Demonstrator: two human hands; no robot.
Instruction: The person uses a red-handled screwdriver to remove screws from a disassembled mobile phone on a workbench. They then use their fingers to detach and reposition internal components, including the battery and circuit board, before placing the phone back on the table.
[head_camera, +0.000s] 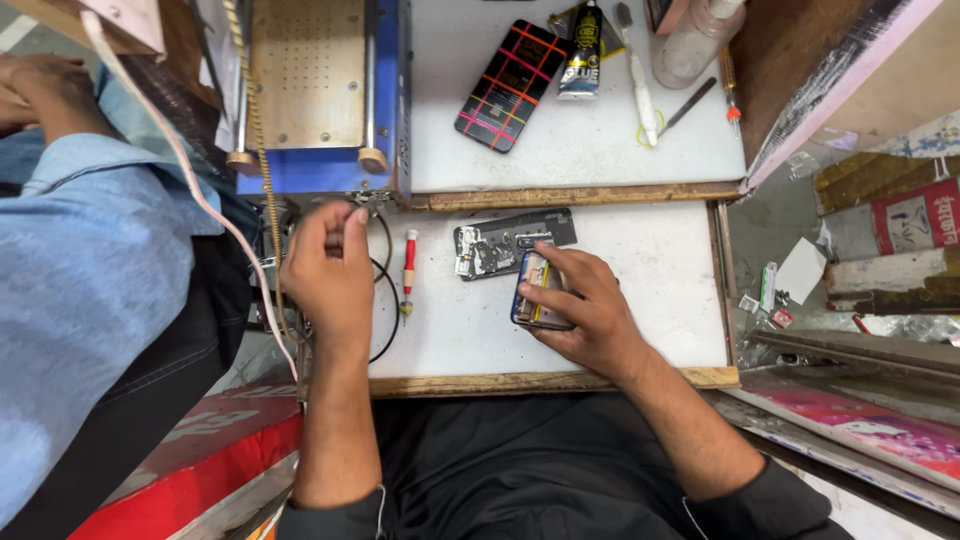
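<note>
Down on the lower white board (640, 300), bare surface runs from the phones to the right wooden rim and along the front rim, so that side is roomy; the left edge is crowded by black cables (385, 300) and the blue machine (330, 100) just above. One opened phone (540, 290) lies under the right hand (590, 310), whose fingers and thumb curl around its sides and pin it flat against the board. Just above it, touching or nearly so, lies a second opened phone body (510, 240), dark with its insides showing. The left hand (330, 270) hangs over the board's left edge with fingertips pinched together; whether they hold anything cannot be told. One red-handled screwdriver (408, 272) lies between the two hands, apart from both. On the upper shelf sit one phone with a red grid of lines (510, 85), one glue tube (582, 50) and one clear bottle (695, 40). Another person's blue sleeve (90, 260) fills the left side.
</note>
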